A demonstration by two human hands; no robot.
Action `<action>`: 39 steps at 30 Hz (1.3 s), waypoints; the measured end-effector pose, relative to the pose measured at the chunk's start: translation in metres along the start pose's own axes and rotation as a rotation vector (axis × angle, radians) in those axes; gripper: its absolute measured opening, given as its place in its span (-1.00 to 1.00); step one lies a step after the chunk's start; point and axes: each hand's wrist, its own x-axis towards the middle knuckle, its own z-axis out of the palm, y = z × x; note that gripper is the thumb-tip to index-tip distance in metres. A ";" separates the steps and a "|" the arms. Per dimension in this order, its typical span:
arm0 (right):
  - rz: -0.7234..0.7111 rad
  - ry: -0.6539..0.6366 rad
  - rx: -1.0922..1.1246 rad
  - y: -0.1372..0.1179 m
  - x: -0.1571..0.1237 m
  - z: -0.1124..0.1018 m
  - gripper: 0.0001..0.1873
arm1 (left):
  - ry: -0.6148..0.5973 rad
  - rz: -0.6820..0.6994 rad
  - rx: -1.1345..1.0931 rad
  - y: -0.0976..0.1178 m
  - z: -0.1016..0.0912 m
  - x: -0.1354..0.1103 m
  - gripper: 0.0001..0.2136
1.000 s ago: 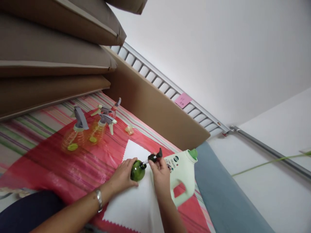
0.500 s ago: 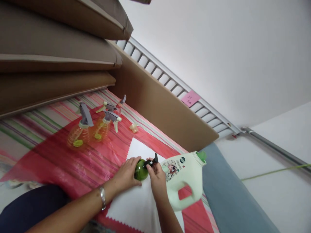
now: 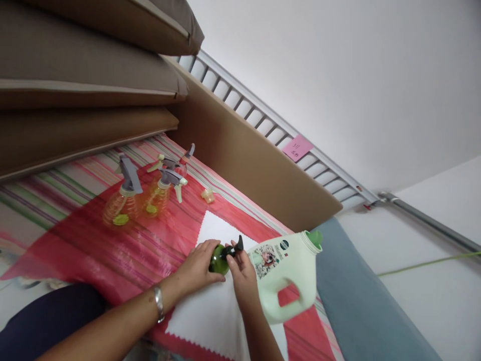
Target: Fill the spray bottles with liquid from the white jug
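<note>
Pump head [image 3: 238, 244] is now down at the neck of the green bottle [image 3: 218, 263]; a second ago we had pale tube showing between the two. Head view, our only one: our left hand [image 3: 199, 263] is wrapped around the bottle, fingers over the top and thumb below, and our right hand [image 3: 244, 273] pinches the black pump by its collar. Bottle sits tilted over the white sheet [image 3: 206, 323], just left of the pale green jug [image 3: 300, 265]. Spray bottles [image 3: 122, 205] stand well apart, off to the left. We read the step in hand as seating the pump; can't tell if threads have caught. Next move, we'd say, calls for a firm left hold, collar square to the neck, and a twist from the right fingers.
</note>
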 end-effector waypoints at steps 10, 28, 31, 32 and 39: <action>0.025 0.043 -0.075 0.001 0.007 -0.003 -0.61 | -0.008 -0.005 -0.002 0.002 -0.001 0.000 -0.27; 0.104 0.049 0.115 0.009 0.004 0.000 -0.45 | -0.016 0.006 -0.012 0.000 -0.001 0.000 -0.24; 0.071 0.016 0.162 0.007 0.004 0.001 -0.46 | -0.017 0.000 -0.017 0.001 -0.002 0.000 -0.25; 0.074 0.011 0.169 0.006 0.004 0.002 -0.50 | -0.021 0.002 -0.016 0.001 -0.002 0.000 -0.25; 0.080 0.026 0.111 0.004 0.003 0.004 -0.54 | -0.009 0.007 -0.020 0.001 -0.002 0.000 -0.25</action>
